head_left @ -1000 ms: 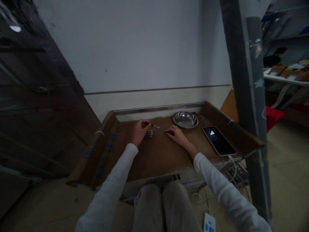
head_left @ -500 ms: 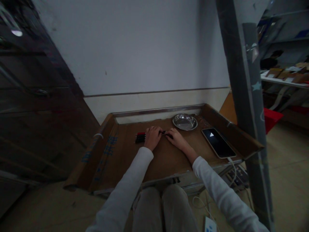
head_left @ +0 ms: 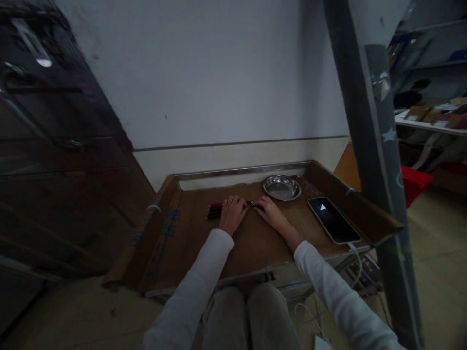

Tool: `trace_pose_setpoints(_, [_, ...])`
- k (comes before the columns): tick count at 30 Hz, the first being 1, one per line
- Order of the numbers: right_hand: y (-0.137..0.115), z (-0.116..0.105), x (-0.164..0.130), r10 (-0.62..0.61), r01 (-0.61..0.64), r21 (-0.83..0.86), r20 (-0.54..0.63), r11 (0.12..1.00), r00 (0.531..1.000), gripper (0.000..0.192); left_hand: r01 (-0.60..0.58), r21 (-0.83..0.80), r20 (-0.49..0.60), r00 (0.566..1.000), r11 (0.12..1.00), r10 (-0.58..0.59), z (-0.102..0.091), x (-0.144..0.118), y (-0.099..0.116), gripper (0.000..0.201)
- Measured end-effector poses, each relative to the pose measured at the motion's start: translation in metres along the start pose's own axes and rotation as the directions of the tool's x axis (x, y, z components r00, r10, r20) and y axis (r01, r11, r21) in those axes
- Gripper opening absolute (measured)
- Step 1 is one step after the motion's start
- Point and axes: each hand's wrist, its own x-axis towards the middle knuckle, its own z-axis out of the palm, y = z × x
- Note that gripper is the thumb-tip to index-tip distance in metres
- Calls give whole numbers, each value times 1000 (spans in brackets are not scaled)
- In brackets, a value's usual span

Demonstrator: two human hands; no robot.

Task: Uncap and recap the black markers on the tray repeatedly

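Observation:
Several slim black pens (head_left: 214, 213) and a red pen (head_left: 216, 204) lie side by side on the cardboard, pointing left and right. My left hand (head_left: 232, 214) covers their middle from above, fingers bent down over them. Just right of it, my right hand (head_left: 270, 212) is closed, thumb and fingers pinching the dark end of a pen (head_left: 249, 202) between the two hands. Both sets of fingertips are close together there. How many pens lie under my left hand is hidden.
A round steel dish (head_left: 281, 188) stands at the back right. Near it lies a phone (head_left: 333, 219) with a white cable (head_left: 359, 262) hanging off the edge. Raised cardboard flaps (head_left: 353, 201) border the sides. A grey post (head_left: 375, 146) rises on the right.
The camera view has shifted slightly, so everything sits a little lower and to the right. Both hands stay at the pens, with slight finger movement.

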Motion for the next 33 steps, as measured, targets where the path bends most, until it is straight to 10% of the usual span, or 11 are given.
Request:
trace_pose_setpoints(20, [-8,-6,-2,16,-16,-169,-2,986,1000,16,53,47,-49,998,998,-51,-16,-13,-1,18])
trace_pose_setpoints(33, [-8,-3,-3,22,-26,-141,-30,990,999,19,206,92,-36,978,974,-203,-45,-69,-48,18])
